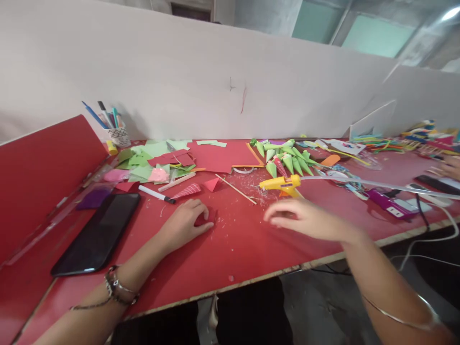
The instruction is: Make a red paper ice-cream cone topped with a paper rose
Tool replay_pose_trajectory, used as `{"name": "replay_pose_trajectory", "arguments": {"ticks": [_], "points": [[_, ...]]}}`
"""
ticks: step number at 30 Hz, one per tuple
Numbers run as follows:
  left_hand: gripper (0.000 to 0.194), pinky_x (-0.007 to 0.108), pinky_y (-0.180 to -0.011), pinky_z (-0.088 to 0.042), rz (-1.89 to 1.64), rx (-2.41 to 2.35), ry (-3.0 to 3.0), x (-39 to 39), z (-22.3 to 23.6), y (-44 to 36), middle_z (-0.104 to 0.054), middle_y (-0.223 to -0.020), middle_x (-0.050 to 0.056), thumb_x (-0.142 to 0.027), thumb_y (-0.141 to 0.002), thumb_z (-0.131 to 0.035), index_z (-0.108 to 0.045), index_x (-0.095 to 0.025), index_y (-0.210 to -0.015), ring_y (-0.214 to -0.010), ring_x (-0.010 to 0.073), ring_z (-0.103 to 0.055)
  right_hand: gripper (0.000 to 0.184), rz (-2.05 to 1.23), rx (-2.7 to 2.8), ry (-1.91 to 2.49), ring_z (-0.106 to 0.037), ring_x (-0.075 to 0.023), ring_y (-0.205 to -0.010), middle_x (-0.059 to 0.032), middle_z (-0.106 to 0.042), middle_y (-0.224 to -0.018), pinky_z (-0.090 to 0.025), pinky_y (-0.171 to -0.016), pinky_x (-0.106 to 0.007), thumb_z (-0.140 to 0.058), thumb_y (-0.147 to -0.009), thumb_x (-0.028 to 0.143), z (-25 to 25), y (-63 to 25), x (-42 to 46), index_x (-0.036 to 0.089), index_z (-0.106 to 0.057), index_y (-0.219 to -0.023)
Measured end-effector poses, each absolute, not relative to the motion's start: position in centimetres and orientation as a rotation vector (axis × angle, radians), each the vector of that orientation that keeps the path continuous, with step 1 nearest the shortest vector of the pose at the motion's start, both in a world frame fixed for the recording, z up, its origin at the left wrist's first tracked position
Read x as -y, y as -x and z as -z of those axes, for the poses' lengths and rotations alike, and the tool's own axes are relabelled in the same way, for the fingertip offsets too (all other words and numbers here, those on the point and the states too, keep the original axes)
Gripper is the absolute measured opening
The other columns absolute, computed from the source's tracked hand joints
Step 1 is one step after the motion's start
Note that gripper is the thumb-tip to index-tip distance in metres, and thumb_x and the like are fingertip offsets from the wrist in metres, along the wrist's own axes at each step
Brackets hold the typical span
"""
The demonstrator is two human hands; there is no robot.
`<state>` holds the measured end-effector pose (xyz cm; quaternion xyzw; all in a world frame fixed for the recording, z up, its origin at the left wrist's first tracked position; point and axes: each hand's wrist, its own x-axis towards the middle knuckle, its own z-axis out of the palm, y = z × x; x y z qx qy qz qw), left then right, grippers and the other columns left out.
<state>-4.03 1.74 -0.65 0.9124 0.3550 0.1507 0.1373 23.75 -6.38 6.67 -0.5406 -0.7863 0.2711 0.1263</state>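
Observation:
My left hand (185,220) rests on the red tabletop with its fingers curled round a small red paper piece (205,218), mostly hidden by the hand. Just below the yellow glue gun (281,184), my right hand (300,216) hovers with thumb and fingers apart and nothing between them. The glue gun lies with its nozzle to the left. Between the hands is a thin wooden stick (236,189). Beyond my left hand are a red patterned paper cone (187,190), a small red paper triangle (212,184) and a white marker (156,194) with a black cap.
Green paper cones (293,160) are heaped at the back. Paper scraps (143,160) and a pen cup (118,136) stand back left; a black phone (98,235) lies left. At right are a purple power strip (390,203), cables and another person's hand (447,166).

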Motion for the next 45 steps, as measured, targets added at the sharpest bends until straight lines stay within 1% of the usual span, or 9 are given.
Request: {"name": "replay_pose_trajectory", "arguments": {"ticks": [2, 5, 9, 12, 18, 26, 29, 34, 45], "points": [[0.014, 0.028, -0.07, -0.04, -0.433, -0.975, -2.587, -1.6, 0.6, 3.7, -0.053, -0.082, 0.003, -0.032, -0.077, -0.052, -0.05, -0.018, -0.078, -0.078, 0.0175, -0.05, 0.026, -0.682, 2.171, 1.856, -0.056, -0.0141, -0.063, -0.0001, -0.061, -0.071, -0.041, -0.058, -0.024, -0.041, -0.082, 0.04, -5.1, -26.7, 7.7, 0.021, -0.058, -0.077], [0.014, 0.029, -0.075, -0.041, -0.43, -0.881, -2.499, -1.3, 0.4, 3.4, -0.055, -0.09, 0.003, -0.031, -0.079, -0.05, -0.051, -0.019, -0.086, -0.084, 0.0172, -0.052, 0.032, -0.088, 1.791, 2.184, -0.053, -0.0164, -0.056, -0.0019, -0.057, -0.064, -0.036, -0.049, -0.025, -0.045, -0.076, 0.05, -2.0, -30.3, 8.0, 0.019, -0.053, -0.078], [0.024, 0.028, -0.081, -0.04, -0.549, -0.791, -2.384, -1.2, -0.1, 3.7, -0.055, -0.099, 0.005, -0.03, -0.089, -0.031, -0.048, -0.019, -0.102, -0.092, 0.0159, -0.052, 0.045, 0.139, 1.791, 2.052, -0.055, -0.0234, -0.081, -0.0093, -0.058, -0.089, -0.042, -0.064, -0.031, -0.053, -0.068, 0.054, 0.5, -31.5, 6.3, 0.017, -0.048, -0.095], [0.024, 0.028, -0.082, -0.04, -0.553, -0.789, -2.411, -1.4, -0.4, 4.1, -0.055, -0.098, 0.005, -0.032, -0.088, -0.034, -0.05, -0.018, -0.1, -0.091, 0.0163, -0.051, 0.041, 0.213, 1.821, 2.087, -0.053, -0.0274, -0.088, -0.013, -0.057, -0.091, -0.042, -0.069, -0.034, -0.051, -0.071, 0.051, 0.7, -30.7, 4.4, 0.015, -0.05, -0.092], [0.017, 0.026, -0.073, -0.043, -0.413, -0.791, -2.498, -1.8, 0.0, 4.1, -0.058, -0.088, 0.002, -0.032, -0.079, -0.051, -0.056, -0.02, -0.089, -0.081, 0.0153, -0.054, 0.018, -0.016, 1.751, 2.231, -0.058, -0.0237, -0.07, -0.0096, -0.061, -0.078, -0.039, -0.055, -0.028, -0.043, -0.078, 0.033, 0.5, -29.8, 2.4, 0.017, -0.051, -0.082], [0.023, 0.028, -0.076, -0.042, -0.487, -0.854, -2.46, -1.7, 0.2, 3.9, -0.059, -0.096, 0.004, -0.032, -0.086, -0.038, -0.051, -0.02, -0.101, -0.086, 0.0162, -0.055, 0.024, -0.162, 1.428, 1.918, -0.057, -0.0197, -0.059, -0.0062, -0.06, -0.069, -0.041, -0.05, -0.028, -0.047, -0.076, 0.042, -1.2, -26.7, 5.4, 0.018, -0.05, -0.082], [0.027, 0.028, -0.079, -0.041, -0.521, -0.862, -2.481, -1.7, 0.1, 4.0, -0.058, -0.095, 0.005, -0.032, -0.089, -0.03, -0.051, -0.019, -0.097, -0.088, 0.0168, -0.054, 0.031, -0.313, 1.527, 1.899, -0.058, -0.0187, -0.058, -0.005, -0.061, -0.067, -0.042, -0.05, -0.027, -0.057, -0.068, 0.047, -1.8, -24.3, 6.6, 0.018, -0.052, -0.077], [0.035, 0.027, -0.069, -0.04, -0.499, -0.98, -2.503, -1.8, 0.0, 4.1, -0.055, -0.077, 0.004, -0.034, -0.09, -0.021, -0.05, -0.017, -0.08, -0.073, 0.0164, -0.052, 0.034, -0.188, 1.732, 1.928, -0.056, -0.0183, -0.054, -0.003, -0.058, -0.059, -0.039, -0.046, -0.026, -0.062, -0.062, 0.049, -1.0, -21.7, 7.4, 0.018, -0.051, -0.068], [0.033, 0.025, -0.061, -0.036, -0.463, -1.044, -2.527, -1.7, -0.3, 4.0, -0.054, -0.071, 0.001, -0.031, -0.09, -0.023, -0.049, -0.018, -0.074, -0.066, 0.0152, -0.05, 0.035, -0.188, 1.805, 1.94, -0.056, -0.0185, -0.052, -0.0036, -0.059, -0.056, -0.037, -0.043, -0.025, -0.061, -0.062, 0.051, -0.3, -20.7, 7.6, 0.019, -0.05, -0.066]]}}
